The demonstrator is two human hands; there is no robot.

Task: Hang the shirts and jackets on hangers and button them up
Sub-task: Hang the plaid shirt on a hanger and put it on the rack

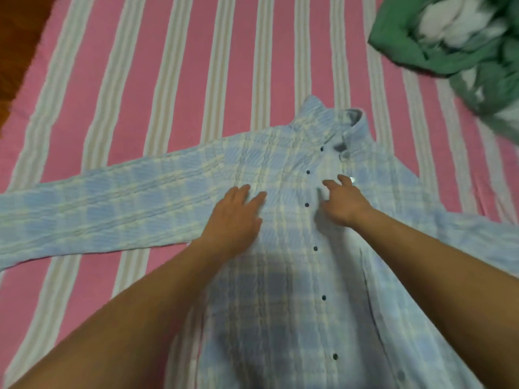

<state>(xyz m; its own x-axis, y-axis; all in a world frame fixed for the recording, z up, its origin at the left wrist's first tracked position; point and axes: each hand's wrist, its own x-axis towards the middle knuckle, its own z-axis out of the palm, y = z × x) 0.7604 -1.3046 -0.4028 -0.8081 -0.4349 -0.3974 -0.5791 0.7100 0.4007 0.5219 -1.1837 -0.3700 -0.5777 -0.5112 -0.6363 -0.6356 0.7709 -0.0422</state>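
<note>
The left hand (234, 217) lies flat with fingers straight on the chest of the pale blue plaid shirt (280, 276). The right hand (341, 203) touches it beside the dark buttons (307, 204), fingers loosely spread. The shirt lies front up, collar (351, 127) pointing away, one sleeve (98, 209) stretched leftward across the pink striped bedsheet (196, 66). Open sheet lies beyond the collar; a green garment (438, 51) is bunched far right.

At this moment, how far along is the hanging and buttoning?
Done: the blue plaid shirt lies flat on the striped bedsheet, its placket apparently buttoned. In hand: left hand and right hand rest on it. Left: no hanger visible; the green garment waits crumpled.
</note>
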